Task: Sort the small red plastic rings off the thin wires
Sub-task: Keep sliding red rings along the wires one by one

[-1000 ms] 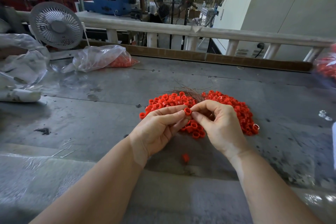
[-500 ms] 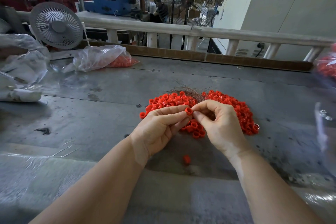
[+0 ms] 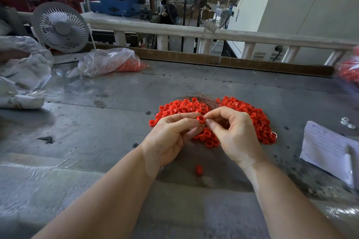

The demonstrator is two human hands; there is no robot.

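On the grey desk we count two clear plastic bags holding red rings, one sheet of paper, one bundle of thin wires and one heap of red rings. Our left hand and right hand both pinch a single ring above that heap; one stray ring lies nearer us.
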